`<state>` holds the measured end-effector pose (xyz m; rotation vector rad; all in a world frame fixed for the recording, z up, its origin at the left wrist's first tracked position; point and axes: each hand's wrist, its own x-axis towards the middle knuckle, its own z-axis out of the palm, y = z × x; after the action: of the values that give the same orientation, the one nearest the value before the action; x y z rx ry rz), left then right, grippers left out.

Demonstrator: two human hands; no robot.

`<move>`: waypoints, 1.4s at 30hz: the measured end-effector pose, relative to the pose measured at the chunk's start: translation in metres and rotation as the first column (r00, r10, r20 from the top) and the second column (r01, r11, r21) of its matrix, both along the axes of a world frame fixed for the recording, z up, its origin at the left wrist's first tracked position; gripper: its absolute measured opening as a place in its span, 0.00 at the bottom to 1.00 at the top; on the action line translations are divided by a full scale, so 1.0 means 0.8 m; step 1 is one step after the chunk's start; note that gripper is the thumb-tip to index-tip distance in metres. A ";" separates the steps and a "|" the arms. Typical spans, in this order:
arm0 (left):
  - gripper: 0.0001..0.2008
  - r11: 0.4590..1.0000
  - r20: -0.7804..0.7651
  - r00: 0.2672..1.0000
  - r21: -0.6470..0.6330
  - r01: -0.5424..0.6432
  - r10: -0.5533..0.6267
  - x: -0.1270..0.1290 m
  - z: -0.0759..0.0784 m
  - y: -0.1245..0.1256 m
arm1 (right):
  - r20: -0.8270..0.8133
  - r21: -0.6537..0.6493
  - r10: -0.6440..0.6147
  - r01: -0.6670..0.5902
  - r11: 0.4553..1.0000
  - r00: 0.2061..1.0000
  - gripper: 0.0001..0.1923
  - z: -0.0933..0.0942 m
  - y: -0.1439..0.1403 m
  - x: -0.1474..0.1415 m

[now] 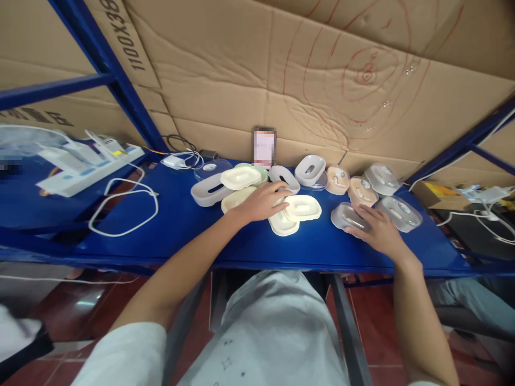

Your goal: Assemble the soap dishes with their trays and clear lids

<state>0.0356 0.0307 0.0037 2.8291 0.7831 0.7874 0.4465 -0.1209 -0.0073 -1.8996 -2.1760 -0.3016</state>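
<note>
My left hand (pixel 265 202) is over the middle of a blue table, fingers stretched and thumb apart, above several cream oval trays that look like soap dish parts. Its thumb lies at the edge of one cream tray (pixel 306 208); a second cream tray (pixel 284 224) sits partly under that one. My right hand (pixel 377 228) has its thumb and fingers around a soap box (pixel 341 214) with a clear lid, resting on the table. Beyond the left hand are another cream tray (pixel 241 177) and a grey oval tray (pixel 207 192). What the left palm covers is hidden.
Behind the right hand stand peach boxes (pixel 337 179), a grey tray (pixel 310 170) and more clear-lidded boxes (pixel 400 214). A phone (pixel 264 146) leans against the cardboard backing (pixel 217 102). Left are a power strip (pixel 96 169) and a white cable (pixel 123 233). Blue frame posts flank the table.
</note>
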 end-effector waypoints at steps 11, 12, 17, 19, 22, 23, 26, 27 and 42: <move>0.19 0.981 -0.107 0.980 0.080 0.176 -0.167 0.031 -0.005 -0.037 | -0.333 0.152 0.346 -0.312 0.938 0.877 0.29 0.055 0.123 -0.116; 0.19 0.979 -0.133 0.975 0.083 0.187 -0.175 0.031 -0.007 -0.037 | -0.274 0.154 0.345 -0.313 0.937 0.898 0.29 0.056 0.139 -0.125; 0.19 0.985 -0.147 0.980 0.089 0.145 -0.131 0.025 -0.012 -0.029 | -0.100 0.094 0.262 -0.254 0.963 0.960 0.28 0.053 0.190 -0.158; 0.20 0.991 -0.104 0.992 0.104 0.083 -0.072 0.021 -0.009 -0.025 | -0.104 0.149 0.256 -0.240 0.959 0.961 0.30 0.056 0.182 -0.156; 0.23 0.991 -0.037 0.996 0.106 -0.078 0.082 0.016 -0.008 -0.018 | -0.164 0.135 0.324 -0.304 0.943 0.932 0.25 0.061 0.139 -0.138; 0.25 0.986 -0.025 0.990 0.095 -0.135 0.138 0.014 -0.009 -0.015 | -0.185 0.085 0.348 -0.338 0.937 0.919 0.23 0.061 0.119 -0.130; 0.27 0.975 -0.018 0.975 0.029 -0.221 0.222 0.011 -0.015 -0.008 | -0.163 -0.073 0.337 -0.352 0.933 0.927 0.25 0.048 0.060 -0.103; 0.27 0.975 -0.020 0.975 0.012 -0.220 0.220 0.010 -0.017 -0.007 | -0.130 -0.101 0.308 -0.322 0.941 0.942 0.27 0.040 0.044 -0.094; 0.24 0.979 -0.009 0.980 0.047 -0.200 0.201 0.015 -0.021 -0.012 | 0.044 0.170 0.162 -0.167 0.971 0.986 0.24 0.036 0.056 -0.108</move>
<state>0.0478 0.0208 -0.0129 2.8297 1.0801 0.8218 0.3602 -0.0758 0.0213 -1.6213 -2.2291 -0.4743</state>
